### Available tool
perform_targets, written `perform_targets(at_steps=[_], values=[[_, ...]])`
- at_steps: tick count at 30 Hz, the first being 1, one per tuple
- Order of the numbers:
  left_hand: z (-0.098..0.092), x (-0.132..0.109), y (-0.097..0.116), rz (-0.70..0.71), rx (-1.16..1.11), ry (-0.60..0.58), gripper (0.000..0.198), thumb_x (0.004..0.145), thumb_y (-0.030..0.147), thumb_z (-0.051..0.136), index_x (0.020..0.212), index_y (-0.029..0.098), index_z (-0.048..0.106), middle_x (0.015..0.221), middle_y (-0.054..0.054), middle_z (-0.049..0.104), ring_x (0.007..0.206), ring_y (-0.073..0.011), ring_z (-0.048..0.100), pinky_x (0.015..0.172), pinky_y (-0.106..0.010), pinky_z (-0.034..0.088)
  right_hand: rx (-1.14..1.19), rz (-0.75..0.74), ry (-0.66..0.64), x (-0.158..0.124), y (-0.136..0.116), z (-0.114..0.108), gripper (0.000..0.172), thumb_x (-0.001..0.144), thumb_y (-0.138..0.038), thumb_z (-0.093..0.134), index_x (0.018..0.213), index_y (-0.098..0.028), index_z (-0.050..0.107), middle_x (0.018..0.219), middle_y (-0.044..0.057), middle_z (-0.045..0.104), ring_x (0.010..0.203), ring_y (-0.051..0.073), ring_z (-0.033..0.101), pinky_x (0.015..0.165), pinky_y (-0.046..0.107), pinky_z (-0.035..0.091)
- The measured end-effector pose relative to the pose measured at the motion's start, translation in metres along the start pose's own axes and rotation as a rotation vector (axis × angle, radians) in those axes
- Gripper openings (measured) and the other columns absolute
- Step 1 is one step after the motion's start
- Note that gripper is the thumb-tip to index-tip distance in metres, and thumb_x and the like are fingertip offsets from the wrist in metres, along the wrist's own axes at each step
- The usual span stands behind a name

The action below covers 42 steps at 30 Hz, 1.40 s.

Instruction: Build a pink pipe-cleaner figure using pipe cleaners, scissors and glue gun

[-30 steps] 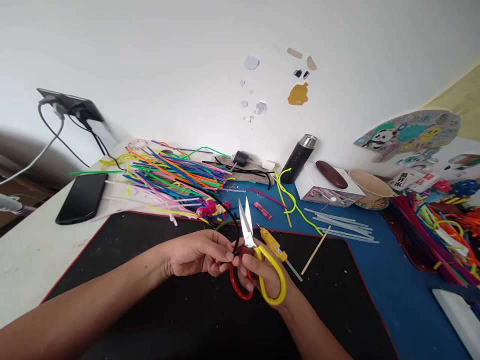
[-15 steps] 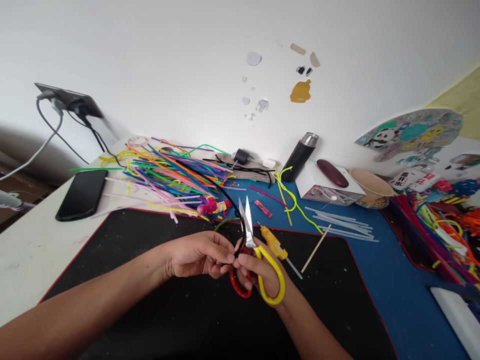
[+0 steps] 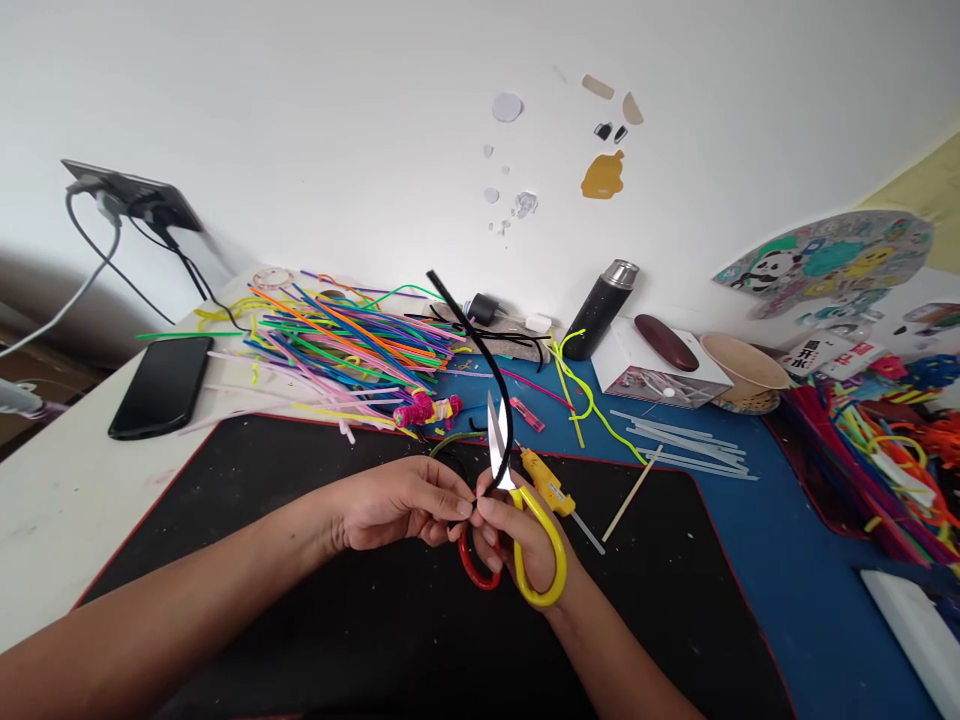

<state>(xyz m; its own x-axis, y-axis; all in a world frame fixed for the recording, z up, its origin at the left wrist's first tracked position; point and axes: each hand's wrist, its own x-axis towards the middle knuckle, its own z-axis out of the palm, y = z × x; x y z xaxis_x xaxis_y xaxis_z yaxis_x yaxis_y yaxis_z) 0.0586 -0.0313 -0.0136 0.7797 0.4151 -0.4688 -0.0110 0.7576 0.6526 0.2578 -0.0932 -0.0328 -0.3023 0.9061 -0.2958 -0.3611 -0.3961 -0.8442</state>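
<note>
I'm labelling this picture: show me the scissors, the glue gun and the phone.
Scissors (image 3: 519, 502), head view: yellow handle, near the blades.
Glue gun (image 3: 545, 480), head view: yellow body.
Phone (image 3: 160, 388), head view: middle of the dark screen.

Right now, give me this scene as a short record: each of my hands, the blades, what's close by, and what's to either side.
Left hand: pinching a black stem
Right hand: holding the scissors
Blades: slightly parted, the stem crossing in front
Below: black mat
Just beyond right hand: yellow glue gun
Left side: phone, coloured stems
Right side: flask, box, bowl
</note>
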Motion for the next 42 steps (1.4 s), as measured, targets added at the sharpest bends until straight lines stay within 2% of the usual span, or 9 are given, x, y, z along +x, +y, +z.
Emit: perform_targets(at_steps=[11, 14, 17, 24, 31, 36, 42], values=[[0.002, -0.009, 0.009, 0.014, 0.101, 0.053, 0.039, 0.07, 0.048, 0.097, 0.079, 0.012, 0.082, 0.071, -0.005, 0.073, 0.06, -0.0098, 0.053, 0.058, -0.021, 0.038, -0.041, -0.032, -0.003, 0.003, 0.003, -0.003, 0.04, 0.087, -0.049, 0.086, 0.099, -0.02, 0.061, 0.062, -0.007, 0.06, 0.039, 0.008, 0.051, 0.042, 0.019, 0.035], [0.002, -0.011, 0.011, 0.018, 0.142, 0.072, 0.044, 0.072, 0.054, 0.094, 0.079, 0.012, 0.081, 0.073, -0.007, 0.074, 0.062, -0.0112, 0.055, 0.059, -0.022, 0.038, -0.053, -0.038, 0.007, 0.002, 0.003, -0.002, 0.041, 0.086, -0.05, 0.086, 0.099, -0.02, 0.061, 0.065, -0.006, 0.063, 0.04, 0.008, 0.052, 0.043, 0.02, 0.038], [0.002, -0.013, 0.012, 0.024, 0.194, 0.074, 0.047, 0.073, 0.058, 0.092, 0.076, 0.013, 0.08, 0.072, -0.006, 0.074, 0.06, -0.0112, 0.053, 0.057, -0.023, 0.037, -0.083, -0.042, 0.003, 0.002, 0.002, 0.0, 0.039, 0.088, -0.049, 0.084, 0.098, -0.02, 0.061, 0.061, -0.007, 0.06, 0.04, 0.008, 0.051, 0.044, 0.02, 0.039], [0.001, -0.012, 0.007, 0.033, 0.299, 0.123, 0.043, 0.072, 0.055, 0.092, 0.073, 0.013, 0.079, 0.065, -0.002, 0.068, 0.057, -0.0098, 0.048, 0.057, -0.023, 0.034, -0.135, -0.052, -0.015, 0.003, 0.001, 0.004, 0.043, 0.086, -0.055, 0.084, 0.097, -0.021, 0.06, 0.058, -0.009, 0.054, 0.041, 0.008, 0.049, 0.044, 0.02, 0.041], [0.004, -0.012, 0.003, 0.07, 0.223, 0.183, 0.035, 0.069, 0.047, 0.092, 0.071, 0.015, 0.079, 0.06, 0.0, 0.064, 0.056, -0.0102, 0.047, 0.056, -0.024, 0.031, -0.106, -0.021, 0.009, 0.004, 0.006, 0.005, 0.046, 0.084, -0.056, 0.085, 0.099, -0.021, 0.061, 0.059, -0.009, 0.055, 0.04, 0.008, 0.049, 0.042, 0.02, 0.04], [0.001, -0.015, 0.004, 0.116, 0.18, 0.226, 0.03, 0.068, 0.042, 0.091, 0.072, 0.014, 0.079, 0.059, -0.001, 0.064, 0.056, -0.0104, 0.048, 0.055, -0.024, 0.029, -0.1, -0.048, 0.018, 0.0, 0.004, 0.0, 0.045, 0.091, -0.058, 0.081, 0.104, -0.02, 0.062, 0.063, -0.008, 0.056, 0.04, 0.008, 0.049, 0.041, 0.019, 0.036], [-0.012, -0.025, 0.016, 0.198, 0.235, 0.309, 0.032, 0.066, 0.043, 0.091, 0.075, 0.014, 0.082, 0.061, -0.003, 0.065, 0.057, -0.0112, 0.051, 0.055, -0.023, 0.03, -0.204, -0.032, -0.077, -0.016, -0.009, -0.003, 0.048, 0.096, -0.061, 0.077, 0.113, -0.018, 0.065, 0.066, -0.005, 0.058, 0.045, 0.008, 0.052, 0.043, 0.019, 0.034]])
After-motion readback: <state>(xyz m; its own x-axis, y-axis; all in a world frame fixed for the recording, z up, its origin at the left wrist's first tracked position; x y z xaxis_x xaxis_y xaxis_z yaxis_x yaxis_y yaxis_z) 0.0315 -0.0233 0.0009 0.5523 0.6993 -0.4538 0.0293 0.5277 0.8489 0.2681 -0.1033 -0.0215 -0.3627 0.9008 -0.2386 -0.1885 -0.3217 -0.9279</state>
